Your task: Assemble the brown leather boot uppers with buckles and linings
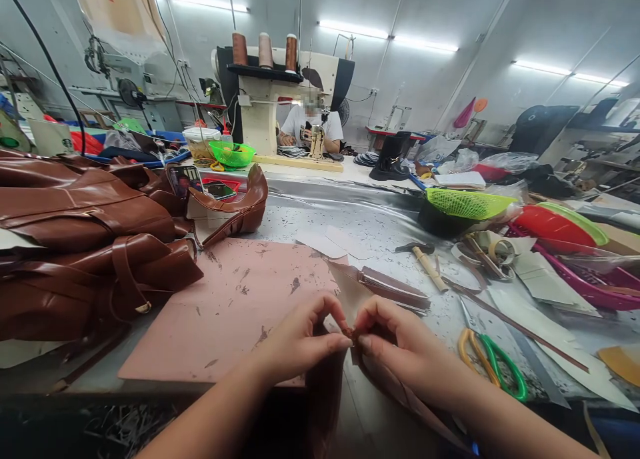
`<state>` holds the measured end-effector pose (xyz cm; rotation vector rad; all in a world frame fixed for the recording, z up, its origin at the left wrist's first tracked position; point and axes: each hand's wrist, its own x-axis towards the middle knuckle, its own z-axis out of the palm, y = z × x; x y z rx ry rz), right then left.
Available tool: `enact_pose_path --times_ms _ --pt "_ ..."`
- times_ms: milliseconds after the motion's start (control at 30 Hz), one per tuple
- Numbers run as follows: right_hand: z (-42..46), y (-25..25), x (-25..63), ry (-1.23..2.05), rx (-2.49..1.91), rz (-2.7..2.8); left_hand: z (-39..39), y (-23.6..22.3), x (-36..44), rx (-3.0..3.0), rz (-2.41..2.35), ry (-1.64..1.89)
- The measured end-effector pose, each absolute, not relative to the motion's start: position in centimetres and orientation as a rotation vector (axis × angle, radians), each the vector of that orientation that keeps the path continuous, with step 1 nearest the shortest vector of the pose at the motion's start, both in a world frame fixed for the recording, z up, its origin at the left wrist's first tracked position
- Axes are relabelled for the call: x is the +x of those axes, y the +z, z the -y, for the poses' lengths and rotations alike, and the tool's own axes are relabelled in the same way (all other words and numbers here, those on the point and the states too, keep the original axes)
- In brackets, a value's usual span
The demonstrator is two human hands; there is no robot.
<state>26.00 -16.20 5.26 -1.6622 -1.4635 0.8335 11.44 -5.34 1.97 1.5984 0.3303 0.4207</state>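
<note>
Metal worktop (370, 225) in a sewing workshop, brown boots (80, 199) heaped along its left edge, pink mat (240, 299) beside them. Brown leather piece (324, 399) hangs at the near edge; left hand (300, 339) and right hand (395, 342) both pinch it, fingertips nearly closed, exact bit's hard to make out tbh. Scissors (484, 339) lie right of them.

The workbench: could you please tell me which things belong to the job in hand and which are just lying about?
In hand: left hand, right hand, brown leather-like piece at their fingertips.
Seemingly just lying about: hammer, scissors, lime basket, black boot.
</note>
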Motion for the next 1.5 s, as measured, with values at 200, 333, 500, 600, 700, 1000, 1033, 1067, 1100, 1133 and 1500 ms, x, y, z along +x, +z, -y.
enact_pose_path --times_ms 200,333,500,600,700,1000,1033,1067,1100,1133,1500 --pt "16.2 5.4 25.8 0.821 -1.685 1.448 5.6 1.9 11.5 1.685 -0.402 0.422" --pt "16.2 5.3 25.9 0.752 -1.773 1.495 5.8 2.0 11.5 1.720 -0.436 0.426" --pt "16.3 5.2 25.8 0.642 -1.843 1.582 6.3 2.6 11.6 1.798 -0.492 0.456" --pt "16.4 5.0 25.6 0.582 -1.817 1.601 6.4 3.2 11.7 1.896 -0.476 0.458" --pt "16.5 4.4 25.3 0.497 -1.810 1.600 6.4 3.7 11.6 1.968 -0.449 0.422" --pt "16.8 1.4 25.4 0.323 -1.751 1.540 7.2 2.6 11.4 1.894 -0.494 0.455" --pt "16.7 1.6 25.6 0.388 -1.756 1.558 7.2 2.5 11.3 1.867 -0.515 0.464" --pt "16.6 1.8 25.8 0.469 -1.757 1.586 7.1 2.4 11.3 1.846 -0.536 0.480" --pt "16.5 2.3 26.0 0.557 -1.751 1.622 7.1 2.4 11.3 1.830 -0.550 0.495" --pt "16.5 2.7 26.1 0.634 -1.741 1.646 7.1 2.5 11.3 1.815 -0.551 0.506" --pt "16.2 4.9 25.6 0.795 -1.758 1.553 6.4 2.4 11.3 1.716 -0.487 0.633"
